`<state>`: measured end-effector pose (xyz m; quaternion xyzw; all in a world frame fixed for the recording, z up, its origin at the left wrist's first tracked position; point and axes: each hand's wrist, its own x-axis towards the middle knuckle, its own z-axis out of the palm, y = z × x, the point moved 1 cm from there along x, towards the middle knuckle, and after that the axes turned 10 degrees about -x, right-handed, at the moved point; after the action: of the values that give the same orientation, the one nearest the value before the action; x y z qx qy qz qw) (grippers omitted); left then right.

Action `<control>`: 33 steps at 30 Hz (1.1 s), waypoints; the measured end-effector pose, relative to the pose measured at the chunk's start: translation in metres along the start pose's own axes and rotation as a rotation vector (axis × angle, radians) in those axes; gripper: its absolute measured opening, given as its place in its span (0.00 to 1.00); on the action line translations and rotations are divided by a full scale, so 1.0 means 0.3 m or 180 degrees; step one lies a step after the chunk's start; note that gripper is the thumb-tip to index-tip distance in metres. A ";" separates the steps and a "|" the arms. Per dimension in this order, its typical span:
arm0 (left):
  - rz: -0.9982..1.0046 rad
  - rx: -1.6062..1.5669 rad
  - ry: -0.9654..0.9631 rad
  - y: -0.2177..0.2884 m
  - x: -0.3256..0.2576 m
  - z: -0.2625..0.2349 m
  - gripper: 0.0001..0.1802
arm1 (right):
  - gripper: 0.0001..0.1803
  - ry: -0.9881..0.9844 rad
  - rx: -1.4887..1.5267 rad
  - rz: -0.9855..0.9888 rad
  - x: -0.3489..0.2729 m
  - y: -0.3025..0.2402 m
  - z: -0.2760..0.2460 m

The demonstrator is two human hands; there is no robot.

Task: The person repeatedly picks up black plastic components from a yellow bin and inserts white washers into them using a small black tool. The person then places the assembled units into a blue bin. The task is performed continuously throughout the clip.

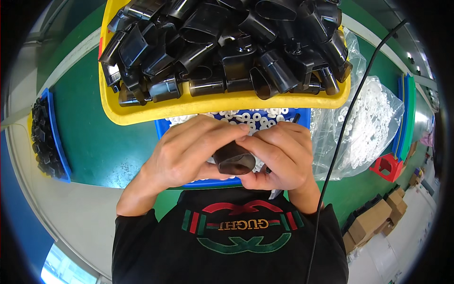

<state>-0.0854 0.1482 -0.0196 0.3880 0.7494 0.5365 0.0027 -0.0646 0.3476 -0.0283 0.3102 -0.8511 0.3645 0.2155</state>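
Over the front of a blue tray (162, 127) of small white rings, my two hands come together on one dark plastic nozzle (235, 164), hollow, with an oval mouth facing me. My left hand (184, 149) wraps its fingers around its left side and top. From the right, my right hand (286, 154) is closed, its thumb and forefinger pressed to the nozzle's edge. A thin dark rod (296, 118) sticks out above the right hand's fingers; I cannot make out what it is. White rings (255, 117) lie loose in the tray behind my hands.
A yellow bin (227, 110) heaped with black plastic nozzles (236, 57) stands just beyond the tray. On the right lies a clear bag (366, 123) of white rings, with a black cable (347, 106) hanging in front. Another blue-edged bin (59, 137) of black parts is far left.
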 end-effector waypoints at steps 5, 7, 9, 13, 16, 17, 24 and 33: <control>-0.0038 -0.0059 0.0006 -0.010 -0.013 -0.023 0.28 | 0.13 -0.0191 -0.0360 0.0021 0.007 -0.004 -0.067; -0.0204 -0.0104 0.0152 0.002 -0.013 -0.027 0.25 | 0.11 -0.0468 -0.0734 0.0244 0.006 -0.008 -0.093; -0.0420 -0.0293 0.0290 0.004 -0.013 -0.027 0.25 | 0.10 -0.0971 -0.1158 0.0614 0.010 -0.024 -0.091; -0.0584 -0.0669 0.0112 -0.003 -0.035 -0.023 0.26 | 0.11 -0.1411 -0.1374 0.0821 -0.017 -0.022 -0.062; -0.0619 -0.0687 0.0020 -0.017 -0.040 -0.020 0.26 | 0.11 -0.1411 -0.1316 0.0856 -0.018 -0.021 -0.043; -0.0683 -0.0735 0.0003 -0.018 -0.044 -0.020 0.26 | 0.11 -0.1393 -0.1344 0.0804 -0.022 -0.018 -0.036; -0.0586 -0.0653 0.0012 -0.018 -0.044 -0.020 0.26 | 0.13 -0.1013 -0.1131 0.0658 0.010 -0.028 -0.059; -0.0862 -0.0883 -0.0231 -0.001 -0.058 -0.021 0.26 | 0.23 -0.0319 -0.0283 0.0135 0.075 -0.103 -0.078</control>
<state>-0.0760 0.1328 -0.0244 0.2987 0.7131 0.6150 0.1553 -0.0562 0.3402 0.0151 0.3001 -0.8826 0.3148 0.1785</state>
